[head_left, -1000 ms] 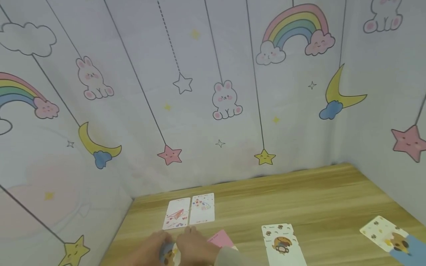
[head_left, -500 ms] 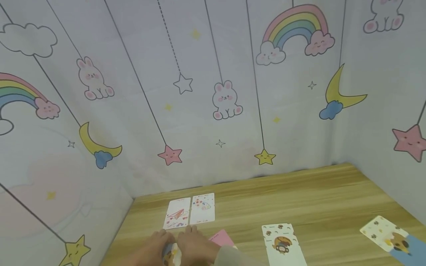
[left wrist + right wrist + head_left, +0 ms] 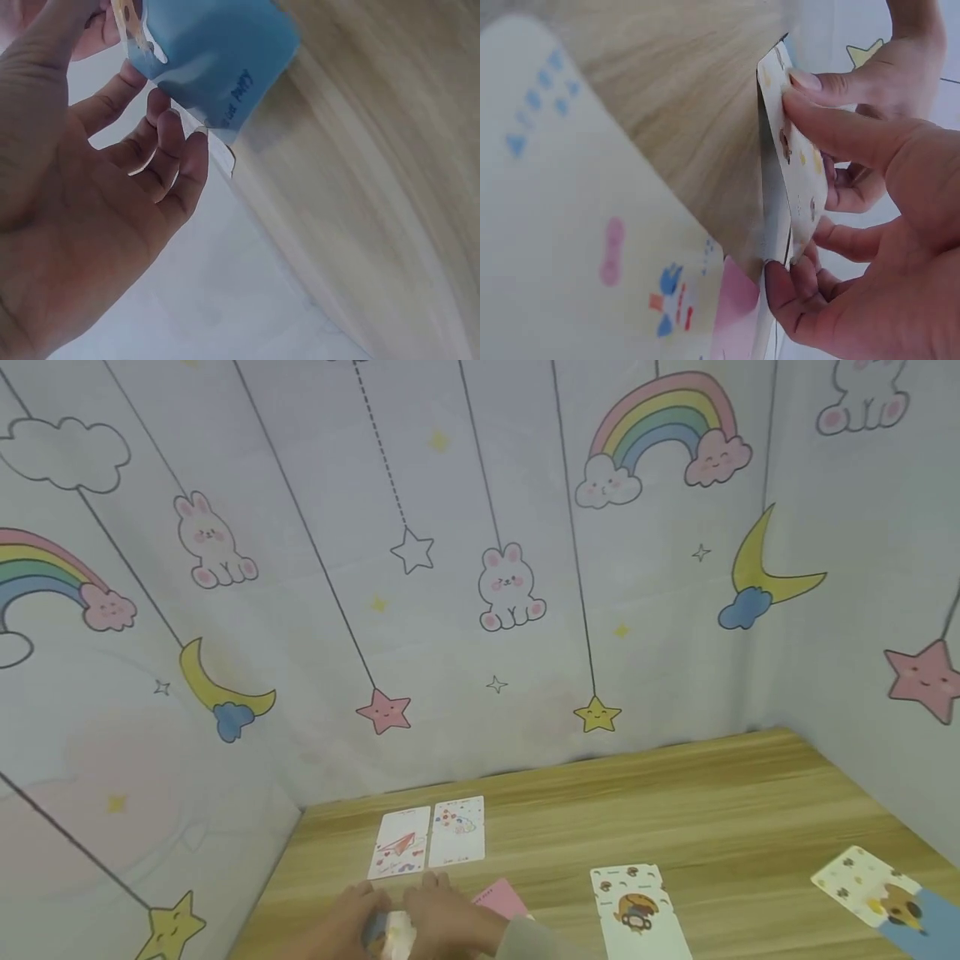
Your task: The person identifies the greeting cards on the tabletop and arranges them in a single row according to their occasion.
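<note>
Low in the head view, my left hand (image 3: 348, 917) and right hand (image 3: 444, 917) are close together on either side of a cream-and-blue puppy card (image 3: 399, 935). The left wrist view shows the blue end of the card (image 3: 221, 56), printed with small "puppy" lettering, with my left fingers curled at its edge. In the right wrist view, my right thumb lies on the cream face of the card (image 3: 801, 146) while the fingers curl at its near end. My left hand (image 3: 900, 82) pinches the far end there. The card is tilted up from the table.
Two white cards, a paper-plane one (image 3: 399, 853) and a flowery one (image 3: 458, 832), lie side by side ahead. A pink card (image 3: 500, 897) is beside the right hand. Farther right lie a monkey card (image 3: 636, 914) and a dog card (image 3: 881, 893). Printed cloth (image 3: 450, 677) encloses the table.
The puppy card stays between both hands. Its visible part has turned slightly, showing more cream, and the right hand has shifted a little to the right. The other cards lie as before.
</note>
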